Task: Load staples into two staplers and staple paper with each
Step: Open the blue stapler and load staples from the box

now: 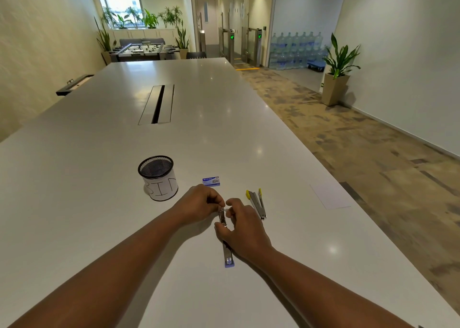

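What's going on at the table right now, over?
Both hands, left and right, on opened blue stapler. Yellow stapler lies open, untouched. Staple box and paper nearby, nothing blocking.

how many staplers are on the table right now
2: a blue stapler opened out under both hands near the table's front, and a yellow stapler lying open just right of them. None seem hidden.

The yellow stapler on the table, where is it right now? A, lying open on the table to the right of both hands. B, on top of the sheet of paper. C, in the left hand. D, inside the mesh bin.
A: the yellow stapler lies splayed open on the table, untouched, right of the right hand, while both hands work the blue stapler.
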`<state>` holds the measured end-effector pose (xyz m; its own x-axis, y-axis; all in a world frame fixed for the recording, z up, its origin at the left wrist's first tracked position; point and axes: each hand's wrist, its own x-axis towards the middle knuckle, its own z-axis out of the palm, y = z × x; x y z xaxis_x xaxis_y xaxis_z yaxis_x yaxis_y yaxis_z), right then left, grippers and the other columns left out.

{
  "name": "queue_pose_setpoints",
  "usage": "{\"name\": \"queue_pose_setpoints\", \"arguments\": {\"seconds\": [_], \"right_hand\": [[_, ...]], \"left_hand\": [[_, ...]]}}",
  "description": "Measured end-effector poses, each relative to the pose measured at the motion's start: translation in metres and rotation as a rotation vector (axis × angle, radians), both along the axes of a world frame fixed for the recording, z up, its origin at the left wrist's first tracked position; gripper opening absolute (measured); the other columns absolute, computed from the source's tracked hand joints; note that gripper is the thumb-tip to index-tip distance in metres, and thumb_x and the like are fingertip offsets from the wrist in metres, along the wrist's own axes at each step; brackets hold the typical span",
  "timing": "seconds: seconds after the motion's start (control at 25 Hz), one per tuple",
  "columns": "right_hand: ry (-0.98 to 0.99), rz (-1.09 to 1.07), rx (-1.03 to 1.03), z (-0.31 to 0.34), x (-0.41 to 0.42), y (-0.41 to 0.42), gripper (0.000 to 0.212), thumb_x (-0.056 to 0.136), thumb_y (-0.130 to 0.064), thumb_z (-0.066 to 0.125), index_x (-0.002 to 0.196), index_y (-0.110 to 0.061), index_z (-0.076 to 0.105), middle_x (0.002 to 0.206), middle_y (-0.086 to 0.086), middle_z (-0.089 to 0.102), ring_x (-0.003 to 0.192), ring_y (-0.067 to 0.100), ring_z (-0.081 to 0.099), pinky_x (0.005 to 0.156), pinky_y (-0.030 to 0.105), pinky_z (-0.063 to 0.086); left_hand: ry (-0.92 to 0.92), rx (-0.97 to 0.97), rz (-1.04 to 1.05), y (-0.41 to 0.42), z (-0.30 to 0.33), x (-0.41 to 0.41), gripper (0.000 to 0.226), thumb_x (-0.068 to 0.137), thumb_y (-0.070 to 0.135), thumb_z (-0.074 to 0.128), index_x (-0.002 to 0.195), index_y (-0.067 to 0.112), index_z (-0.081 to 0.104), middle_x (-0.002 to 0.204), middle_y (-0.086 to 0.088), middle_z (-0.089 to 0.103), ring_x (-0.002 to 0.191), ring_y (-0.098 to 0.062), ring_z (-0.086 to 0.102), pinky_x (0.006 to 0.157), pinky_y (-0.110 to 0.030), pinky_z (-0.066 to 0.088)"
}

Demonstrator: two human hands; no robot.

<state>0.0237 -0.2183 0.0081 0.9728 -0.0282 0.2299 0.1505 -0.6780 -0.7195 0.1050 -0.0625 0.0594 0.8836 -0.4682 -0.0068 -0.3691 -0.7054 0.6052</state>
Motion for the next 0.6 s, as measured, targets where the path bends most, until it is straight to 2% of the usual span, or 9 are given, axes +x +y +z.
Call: {"name": "queue_pose_setpoints", "arguments": {"seconds": [0.08,0.16,0.44,0.6], "right_hand": [[-0.001,-0.003,0.001,0.001,0.000,-0.001,0.047,0.081,-0.050,0.063,0.121,-0.033,0.048,0.088,-0.012,0.055,0.085,0.009,0.052,0.068,0.033,0.052],[-0.004,-0.001,0.000,0.000,0.000,-0.001,0.045,0.081,-0.049,0.064,0.120,-0.033,0.048,0.088,-0.012,0.055,0.085,0.009,0.052,0.068,0.033,0.052],[0.000,0.003,0.011,-0.001,0.001,-0.002,0.047,0.081,-0.049,0.064,0.122,-0.036,0.047,0.094,-0.011,0.057,0.086,0.008,0.053,0.067,0.029,0.049],[0.018,0.005,0.023,-0.002,0.000,-0.002,0.050,0.080,-0.049,0.063,0.125,-0.038,0.043,0.098,-0.011,0.057,0.088,0.006,0.051,0.068,0.027,0.045]], "left_hand": [[-0.001,0.025,-0.013,-0.001,0.002,0.001,0.011,0.087,0.015,0.075,0.091,0.023,0.081,0.085,0.015,0.074,0.079,0.007,0.064,0.069,-0.004,0.043],[-0.008,0.047,-0.022,-0.001,0.006,0.003,0.011,0.088,0.015,0.074,0.091,0.024,0.081,0.085,0.015,0.073,0.079,0.006,0.063,0.067,-0.004,0.042],[-0.051,0.187,-0.119,-0.008,0.015,0.008,0.012,0.088,0.012,0.071,0.092,0.019,0.080,0.087,0.006,0.076,0.080,-0.007,0.067,0.077,-0.025,0.054],[-0.052,0.226,-0.138,-0.013,0.018,0.008,0.010,0.088,0.013,0.072,0.092,0.017,0.079,0.080,0.010,0.071,0.072,0.000,0.061,0.068,-0.015,0.047]]}}
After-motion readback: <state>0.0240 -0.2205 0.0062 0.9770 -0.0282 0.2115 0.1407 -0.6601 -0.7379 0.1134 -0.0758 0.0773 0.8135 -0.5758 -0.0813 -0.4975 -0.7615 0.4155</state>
